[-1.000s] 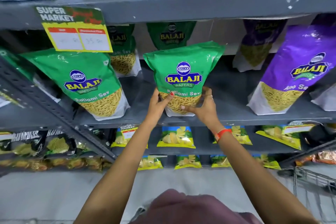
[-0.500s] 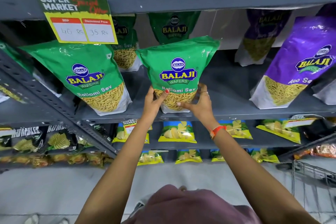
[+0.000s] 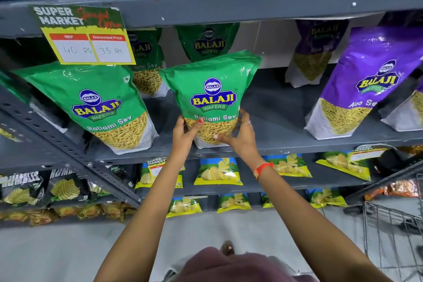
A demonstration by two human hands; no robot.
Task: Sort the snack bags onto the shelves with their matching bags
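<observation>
Grey steel shelving [image 3: 229, 4] fills the view, its middle shelf [image 3: 286, 144] carrying stand-up pouches. On its right side stands a purple bag [image 3: 366, 80] printed "BALAJI" and "Aloo Sev"; on the left leans a green bag [image 3: 96, 103] reading "BALAJI WAFERS" and "Ratlami Sev", with more green pouches of the same brand [image 3: 207, 41] farther back. Between them, near the front edge, stands the held green bag [image 3: 210, 98], with the same "BALAJI WAFERS / Ratlami Sev" print, its base on or just above the shelf and its top tipped slightly to the right. A tag [image 3: 84, 34] hanging from the shelf above reads "SUPER MARKET", "MRP 40 Rs" and "Discounted Price 35 Rs". Lower shelves hold yellow-and-blue chip packets [image 3: 217, 171] and black packets [image 3: 64, 188] whose lettering is too blurred to read.

Both arms reach up and forward. The left hand [image 3: 183, 137] cups the bag's lower left corner, thumb across the front. The right hand [image 3: 242, 137] grips the lower right side, fingers curled around the edge, and an orange band [image 3: 263, 168] circles that wrist.
</observation>
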